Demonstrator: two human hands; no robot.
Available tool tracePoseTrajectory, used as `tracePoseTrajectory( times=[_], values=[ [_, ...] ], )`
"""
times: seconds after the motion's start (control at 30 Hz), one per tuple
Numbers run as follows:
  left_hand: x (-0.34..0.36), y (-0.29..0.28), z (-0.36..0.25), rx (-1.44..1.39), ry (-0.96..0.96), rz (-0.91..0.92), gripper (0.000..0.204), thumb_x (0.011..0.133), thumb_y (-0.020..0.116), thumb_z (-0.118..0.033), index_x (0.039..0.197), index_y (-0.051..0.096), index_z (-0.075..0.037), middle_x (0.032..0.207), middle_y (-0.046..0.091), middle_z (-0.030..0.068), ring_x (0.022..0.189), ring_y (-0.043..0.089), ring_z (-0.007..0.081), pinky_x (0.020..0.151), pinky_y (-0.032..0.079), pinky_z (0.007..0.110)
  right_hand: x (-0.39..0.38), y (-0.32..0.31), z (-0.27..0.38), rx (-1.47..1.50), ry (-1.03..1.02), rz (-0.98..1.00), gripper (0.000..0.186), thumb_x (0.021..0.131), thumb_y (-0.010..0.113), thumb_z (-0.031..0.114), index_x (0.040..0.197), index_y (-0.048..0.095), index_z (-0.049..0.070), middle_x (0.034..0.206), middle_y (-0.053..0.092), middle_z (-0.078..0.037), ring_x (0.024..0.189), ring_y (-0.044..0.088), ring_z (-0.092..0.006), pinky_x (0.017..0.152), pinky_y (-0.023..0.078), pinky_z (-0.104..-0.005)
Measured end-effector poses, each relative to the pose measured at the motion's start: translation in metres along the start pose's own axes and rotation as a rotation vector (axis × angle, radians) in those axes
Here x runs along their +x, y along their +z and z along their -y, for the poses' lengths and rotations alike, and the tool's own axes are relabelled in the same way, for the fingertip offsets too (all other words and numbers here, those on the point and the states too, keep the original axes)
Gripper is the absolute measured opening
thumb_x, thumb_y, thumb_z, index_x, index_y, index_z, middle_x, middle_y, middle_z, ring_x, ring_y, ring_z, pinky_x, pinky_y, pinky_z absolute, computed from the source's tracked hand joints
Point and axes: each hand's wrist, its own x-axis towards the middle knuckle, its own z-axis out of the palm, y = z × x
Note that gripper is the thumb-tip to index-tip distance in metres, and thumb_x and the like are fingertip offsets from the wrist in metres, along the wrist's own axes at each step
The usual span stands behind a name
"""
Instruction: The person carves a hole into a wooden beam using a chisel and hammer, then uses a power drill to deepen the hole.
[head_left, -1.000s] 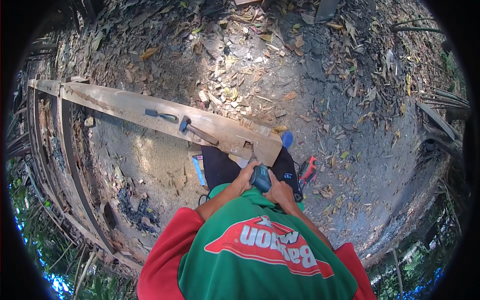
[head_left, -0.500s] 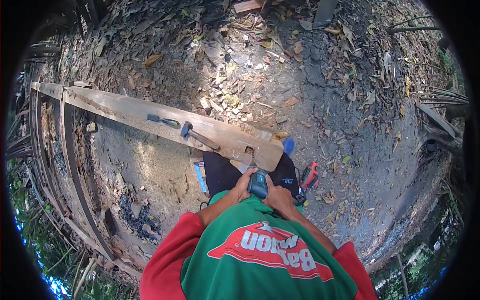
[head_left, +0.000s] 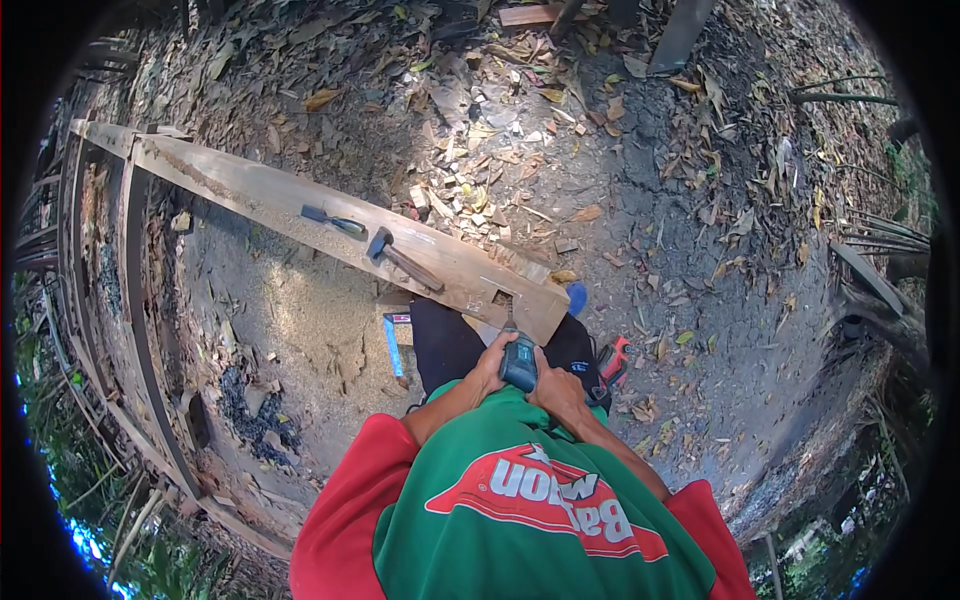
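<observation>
A teal-and-black drill (head_left: pixel 519 364) is gripped from both sides, my left hand (head_left: pixel 489 365) and my right hand (head_left: pixel 556 391) closed around it. Its long bit points up the picture at a squarish cut (head_left: pixel 501 298) near the right end of a long wooden beam (head_left: pixel 240 197), which crosses my dark-clad legs. Whether the tip is inside the wood is unclear. Farther left on the beam lie a chisel (head_left: pixel 347 227) and a hammer (head_left: pixel 410 268) with a wooden handle.
Wooden frame members (head_left: pixel 133 270) run down the left side. A blue straight tool (head_left: pixel 393 345) lies left of my legs, a red-and-black tool (head_left: pixel 614 366) right of them, and a blue object (head_left: pixel 576 297) beyond the beam's end. Wood chips, sawdust and dry leaves cover the dirt.
The drill has straightened slightly from its earlier slant, with both hands still on it. The view has shifted a little; the chisel and hammer stay on the beam.
</observation>
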Motion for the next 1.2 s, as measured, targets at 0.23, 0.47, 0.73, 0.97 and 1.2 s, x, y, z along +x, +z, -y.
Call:
tracePoseTrajectory(
  times=[0.23, 0.47, 0.73, 0.97, 1.2],
  values=[
    [0.005, -0.001, 0.001, 0.031, 0.010, -0.002, 0.032, 0.087, 0.059, -0.035, 0.102, 0.062, -0.007, 0.090, 0.069, 0.0081, 0.080, 0.068, 0.0224, 0.079, 0.056, 0.039, 0.006, 0.006, -0.006, 0.010, 0.001, -0.019, 0.097, 0.065, 0.074, 0.029, 0.148, 0.028, 0.009, 0.098, 0.067, -0.029, 0.089, 0.067, -0.0435, 0.081, 0.053, -0.0491],
    [0.016, 0.008, -0.004, 0.095, 0.002, -0.060, 0.031, 0.082, 0.063, -0.033, 0.100, 0.059, -0.008, 0.086, 0.066, 0.0088, 0.075, 0.067, 0.0240, 0.076, 0.057, 0.041, 0.005, 0.002, -0.008, 0.066, 0.051, -0.024, 0.095, 0.065, 0.071, 0.027, 0.147, 0.029, 0.007, 0.098, 0.066, -0.030, 0.090, 0.067, -0.0428, 0.083, 0.053, -0.0484],
    [0.016, 0.017, -0.025, 0.152, -0.085, -0.139, 0.028, 0.083, 0.061, -0.035, 0.094, 0.060, -0.009, 0.080, 0.066, 0.0084, 0.068, 0.067, 0.0243, 0.072, 0.057, 0.042, 0.011, -0.007, 0.007, 0.119, 0.109, -0.004, 0.087, 0.068, 0.066, 0.023, 0.146, 0.031, 0.007, 0.105, 0.066, -0.028, 0.098, 0.065, -0.0416, 0.088, 0.051, -0.0465],
    [0.012, 0.027, -0.031, 0.178, -0.076, -0.137, 0.029, 0.084, 0.057, -0.035, 0.096, 0.059, -0.008, 0.081, 0.066, 0.0098, 0.070, 0.067, 0.0254, 0.072, 0.057, 0.044, 0.016, -0.012, 0.006, 0.105, 0.096, 0.011, 0.087, 0.067, 0.067, 0.024, 0.145, 0.033, 0.005, 0.103, 0.066, -0.028, 0.096, 0.065, -0.0417, 0.087, 0.052, -0.0462],
    [0.029, 0.028, -0.021, 0.092, -0.022, -0.130, 0.030, 0.084, 0.057, -0.032, 0.099, 0.058, -0.006, 0.083, 0.066, 0.0103, 0.071, 0.067, 0.0260, 0.072, 0.057, 0.045, 0.023, -0.019, -0.013, 0.076, 0.042, -0.033, 0.092, 0.063, 0.071, 0.029, 0.145, 0.035, 0.006, 0.100, 0.067, -0.028, 0.093, 0.066, -0.0423, 0.085, 0.053, -0.0464]
  ],
)
